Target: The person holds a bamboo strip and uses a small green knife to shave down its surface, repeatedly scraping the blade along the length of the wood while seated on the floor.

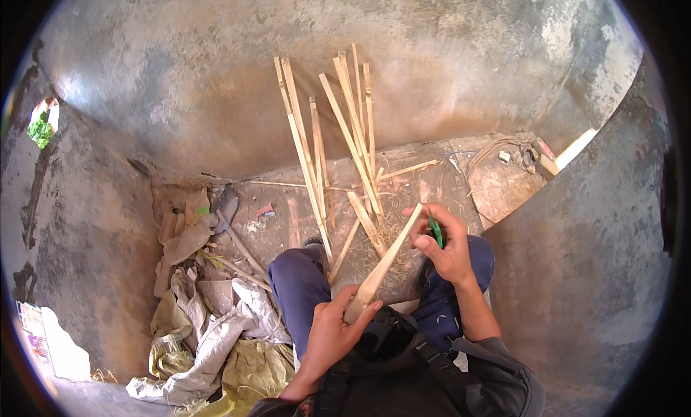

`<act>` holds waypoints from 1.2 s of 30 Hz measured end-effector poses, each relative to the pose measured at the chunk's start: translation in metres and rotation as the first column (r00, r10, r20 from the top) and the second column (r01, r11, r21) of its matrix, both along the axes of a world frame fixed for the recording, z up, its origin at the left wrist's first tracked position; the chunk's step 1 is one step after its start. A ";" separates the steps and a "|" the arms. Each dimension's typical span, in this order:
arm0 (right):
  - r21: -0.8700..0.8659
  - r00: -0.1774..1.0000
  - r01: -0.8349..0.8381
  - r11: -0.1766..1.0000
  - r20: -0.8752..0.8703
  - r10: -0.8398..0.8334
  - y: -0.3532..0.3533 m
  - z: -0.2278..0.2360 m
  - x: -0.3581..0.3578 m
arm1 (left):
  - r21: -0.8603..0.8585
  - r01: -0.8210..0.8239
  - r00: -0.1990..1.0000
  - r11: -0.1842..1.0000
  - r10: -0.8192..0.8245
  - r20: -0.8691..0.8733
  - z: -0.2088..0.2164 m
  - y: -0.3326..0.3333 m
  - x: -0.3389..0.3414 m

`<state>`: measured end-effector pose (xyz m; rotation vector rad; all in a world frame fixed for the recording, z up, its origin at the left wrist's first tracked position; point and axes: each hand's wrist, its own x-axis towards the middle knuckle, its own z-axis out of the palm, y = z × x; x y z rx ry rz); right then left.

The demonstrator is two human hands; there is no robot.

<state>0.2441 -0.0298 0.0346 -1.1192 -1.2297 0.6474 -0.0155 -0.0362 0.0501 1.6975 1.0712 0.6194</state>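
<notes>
My left hand [333, 334] is closed round the broad lower end of a pale strip of split wood or bamboo [384, 269]. The strip slants up and right over the gap between my knees, narrowing toward its far tip. Close to that tip, my right hand [452, 250] is curled round a small green tool [435, 231], perhaps the handle of a knife; no blade can be made out. Past my hands a thicker piece of split wood [368, 226] lies tilted on the floor among thin shavings.
Several long pale strips [301, 140] lean against the far wall [237, 114]. Crumpled sacks [216, 345], a stick [245, 248] and rubble [188, 237] lie at the left. A coil of cord [497, 143] and a flat board [504, 186] lie far right. A wall [576, 273] rises close on the right.
</notes>
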 end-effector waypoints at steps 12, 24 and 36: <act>-0.121 0.976 -0.177 0.977 -0.146 0.159 0.001 0.009 0.000 | -0.239 0.241 0.886 0.941 -0.113 0.450 -0.014 0.034 0.023; 0.219 0.694 0.082 0.972 0.688 -0.213 -0.018 0.008 0.008 | -0.159 0.132 0.932 0.978 -0.068 0.357 -0.005 0.038 0.041; 0.282 0.557 0.085 0.956 0.782 -0.281 -0.018 0.011 -0.007 | 0.039 0.036 0.975 0.999 -0.044 0.217 0.004 0.032 0.043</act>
